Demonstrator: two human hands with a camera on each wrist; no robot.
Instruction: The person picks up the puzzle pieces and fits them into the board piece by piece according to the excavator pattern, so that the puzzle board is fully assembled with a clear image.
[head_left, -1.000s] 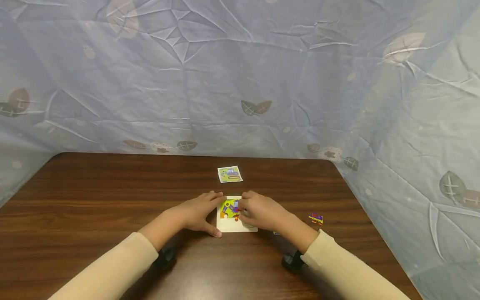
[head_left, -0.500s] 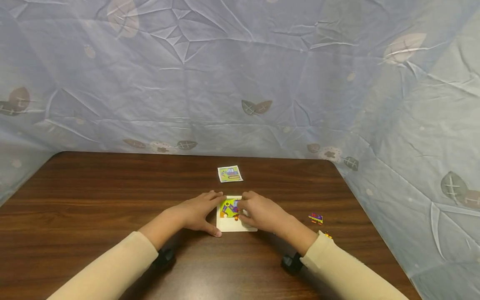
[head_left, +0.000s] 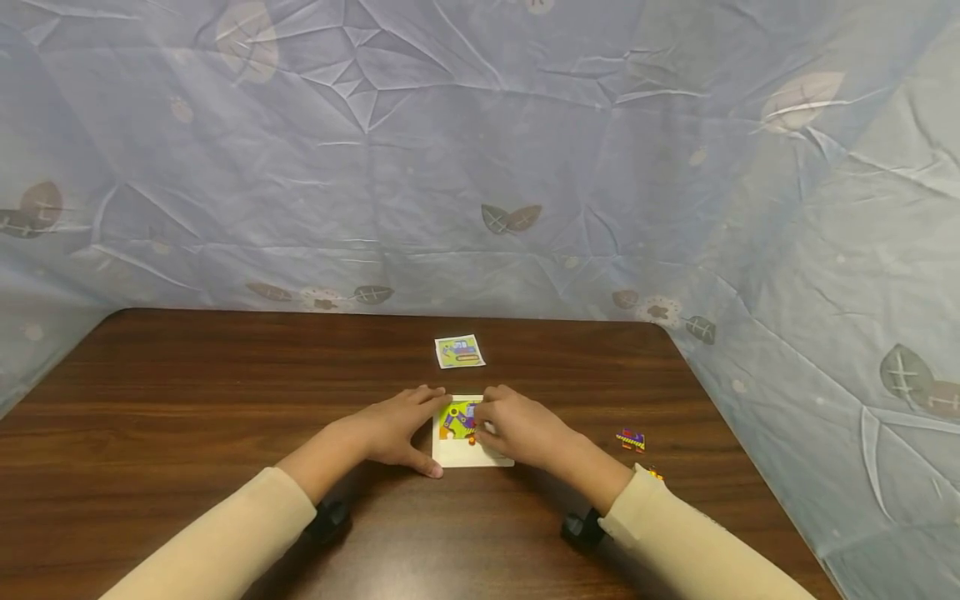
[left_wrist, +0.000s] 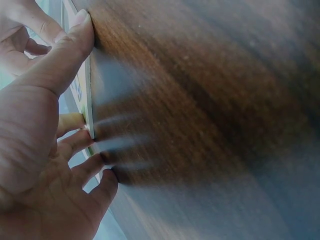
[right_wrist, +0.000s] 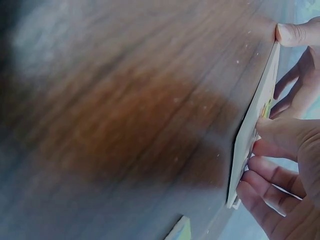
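Observation:
A cream puzzle tray (head_left: pixel 472 457) lies on the table with a partly filled picture of a green and purple digger (head_left: pixel 452 419). My left hand (head_left: pixel 397 429) rests at its left side, thumb at the near corner and fingers spread along the far corner. In the left wrist view, the left thumb (left_wrist: pixel 75 42) touches the tray's edge. My right hand (head_left: pixel 521 425) bends over the tray's right half, thumb and fingertips pinching a puzzle piece (head_left: pixel 472 442) against it; most of that piece is hidden. The right thumb (right_wrist: pixel 280 130) is low over the tray in the right wrist view.
A printed picture card (head_left: pixel 460 352) lies beyond the tray. To the right are a purple and yellow puzzle piece (head_left: pixel 632 440) and a yellow piece (head_left: pixel 655 472) partly behind the sleeve. Another piece (right_wrist: pixel 181 230) lies near the right wrist. A patterned curtain (head_left: pixel 450 167) borders the table.
Both hands stay at the tray, with the right fingers shifting only slightly. The yellow piece by the right sleeve has come into sight, while a piece beneath the right wrist has become hidden.

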